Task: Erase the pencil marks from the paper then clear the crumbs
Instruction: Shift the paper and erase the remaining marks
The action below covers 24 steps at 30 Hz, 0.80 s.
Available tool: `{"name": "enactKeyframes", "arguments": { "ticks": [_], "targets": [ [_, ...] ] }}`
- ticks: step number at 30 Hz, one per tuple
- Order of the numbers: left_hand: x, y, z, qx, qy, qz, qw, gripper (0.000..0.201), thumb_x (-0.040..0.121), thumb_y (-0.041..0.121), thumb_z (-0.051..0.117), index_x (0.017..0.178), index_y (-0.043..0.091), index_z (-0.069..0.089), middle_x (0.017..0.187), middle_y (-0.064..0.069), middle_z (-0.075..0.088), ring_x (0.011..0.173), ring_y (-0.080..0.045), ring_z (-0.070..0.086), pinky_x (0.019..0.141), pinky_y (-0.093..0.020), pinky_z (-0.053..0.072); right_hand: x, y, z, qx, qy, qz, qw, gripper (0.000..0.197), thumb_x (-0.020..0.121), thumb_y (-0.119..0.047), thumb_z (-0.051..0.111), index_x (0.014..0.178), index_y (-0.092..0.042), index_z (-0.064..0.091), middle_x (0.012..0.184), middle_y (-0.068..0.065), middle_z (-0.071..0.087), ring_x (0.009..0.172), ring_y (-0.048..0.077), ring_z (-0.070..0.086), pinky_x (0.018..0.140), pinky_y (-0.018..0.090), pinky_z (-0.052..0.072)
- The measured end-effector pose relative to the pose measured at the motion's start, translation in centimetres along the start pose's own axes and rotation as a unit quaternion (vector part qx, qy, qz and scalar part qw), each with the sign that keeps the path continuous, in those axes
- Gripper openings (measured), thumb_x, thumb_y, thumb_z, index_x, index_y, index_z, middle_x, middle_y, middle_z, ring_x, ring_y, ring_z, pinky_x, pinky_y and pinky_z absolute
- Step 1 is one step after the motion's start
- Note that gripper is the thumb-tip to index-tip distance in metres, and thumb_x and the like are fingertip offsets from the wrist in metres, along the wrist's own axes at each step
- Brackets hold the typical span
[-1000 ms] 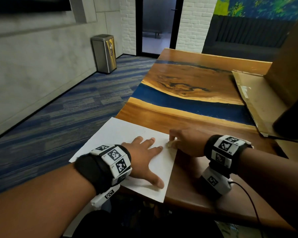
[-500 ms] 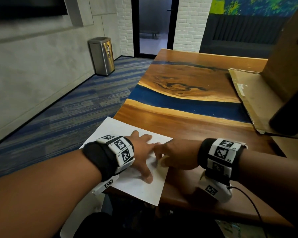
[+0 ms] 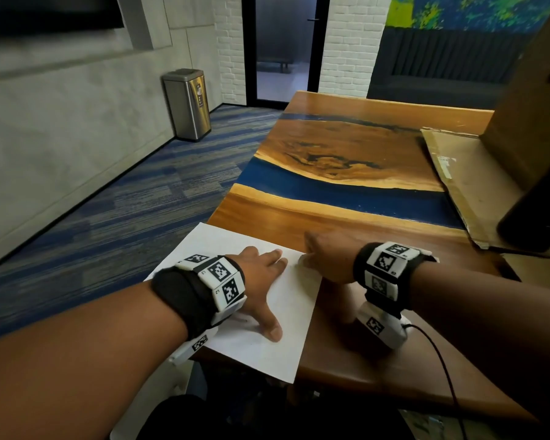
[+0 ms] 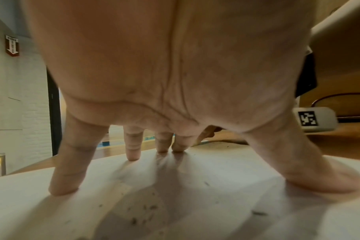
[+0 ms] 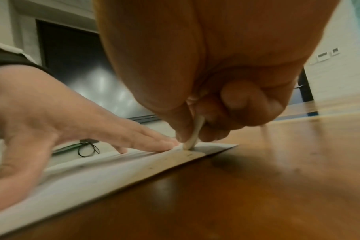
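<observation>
**Eraser working the far right corner of the sheet**

I see a flat white rectangular sheet of paper lying at the near left corner of the glossy wooden desk, whose grain is split by a deep blue resin band; the sheet's left side overhangs the desk edge. My left hand lies spread on the paper, fingers straight and fanned, their tips and the thumb pressing the sheet down and holding nothing. My right hand is bunched over the sheet's far right corner, thumb and curled fingers pinching a small, thin white eraser that stands nearly upright with its rounded lower end on the paper, just beside the left fingertips. Dark, gritty eraser crumbs are scattered over the matte paper under and in front of the left palm, with a few more specks along the right edge by the eraser. I cannot make out any pencil marks.

A flattened brown cardboard sheet lies on the right of the desk, with a dark rounded object, only partly in frame, standing on it. A brushed steel bin stands on the striped blue-grey carpet against the concrete-look wall. A thin black cable runs from the right wrist unit across the desk.
</observation>
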State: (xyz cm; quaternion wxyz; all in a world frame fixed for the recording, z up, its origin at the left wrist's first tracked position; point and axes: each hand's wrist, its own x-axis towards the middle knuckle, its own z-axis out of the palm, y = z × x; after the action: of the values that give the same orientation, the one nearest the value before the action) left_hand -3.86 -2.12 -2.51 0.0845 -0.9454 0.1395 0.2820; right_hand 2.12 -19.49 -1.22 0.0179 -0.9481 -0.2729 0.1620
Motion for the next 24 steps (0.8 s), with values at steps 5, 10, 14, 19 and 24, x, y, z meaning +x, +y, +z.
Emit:
{"name": "enactKeyframes", "arguments": {
  "ticks": [5, 10, 14, 19, 24],
  "targets": [
    [-0.1, -0.2, -0.1, -0.003, -0.004, 0.007, 1.0, 0.134, 0.066, 0.081, 0.073, 0.164, 0.027, -0.002, 0.171, 0.009, -0.013, 0.154, -0.032, 0.005, 0.118, -0.057, 0.03, -1.2, -1.2, 0.5, -0.003, -0.104, -0.115, 0.988, 0.011, 0.101, -0.036, 0.052, 0.102, -0.026, 0.048, 0.088, -0.005, 0.056, 0.078, 0.013, 0.052, 0.063, 0.024, 0.04],
    [0.3, -0.1, -0.1, 0.012, -0.012, 0.005, 1.0, 0.136, 0.064, 0.082, 0.073, 0.162, 0.036, -0.009, 0.171, 0.008, -0.014, 0.154, -0.034, 0.002, 0.117, -0.06, 0.028, -0.5, 0.7, -0.2, -0.01, -0.024, -0.047, 0.999, 0.014, 0.102, -0.034, 0.05, 0.111, -0.023, 0.047, 0.088, -0.005, 0.055, 0.075, 0.01, 0.051, 0.061, 0.024, 0.039],
    [0.6, 0.0, -0.5, 0.009, -0.021, -0.004, 1.0, 0.137, 0.062, 0.079, 0.077, 0.16, 0.039, -0.01, 0.17, 0.007, -0.015, 0.154, -0.036, 0.0, 0.116, -0.061, 0.027, -2.2, -0.5, 1.1, -0.017, -0.14, -0.161, 0.977, 0.013, 0.1, -0.035, 0.053, 0.11, -0.03, 0.047, 0.096, -0.007, 0.056, 0.086, 0.013, 0.054, 0.075, 0.028, 0.043],
    [1.0, 0.2, -0.7, 0.022, -0.026, -0.005, 0.999, 0.138, 0.059, 0.082, 0.076, 0.157, 0.048, -0.015, 0.17, 0.005, -0.015, 0.153, -0.037, 0.001, 0.115, -0.063, 0.028, -0.7, 2.0, -0.2, -0.009, -0.042, -0.069, 0.997, 0.01, 0.101, -0.035, 0.052, 0.106, -0.03, 0.046, 0.098, -0.005, 0.059, 0.088, 0.015, 0.056, 0.075, 0.031, 0.048],
    [0.8, 0.3, -0.8, 0.009, -0.033, -0.011, 0.999, 0.132, 0.057, 0.079, 0.08, 0.152, 0.059, -0.009, 0.17, 0.004, -0.013, 0.153, -0.039, -0.002, 0.113, -0.066, 0.027, -2.9, 1.2, 1.3, -0.009, -0.139, -0.199, 0.97, 0.011, 0.098, -0.033, 0.056, 0.104, -0.032, 0.047, 0.104, -0.002, 0.061, 0.093, 0.019, 0.058, 0.082, 0.035, 0.05]
  ]
}}
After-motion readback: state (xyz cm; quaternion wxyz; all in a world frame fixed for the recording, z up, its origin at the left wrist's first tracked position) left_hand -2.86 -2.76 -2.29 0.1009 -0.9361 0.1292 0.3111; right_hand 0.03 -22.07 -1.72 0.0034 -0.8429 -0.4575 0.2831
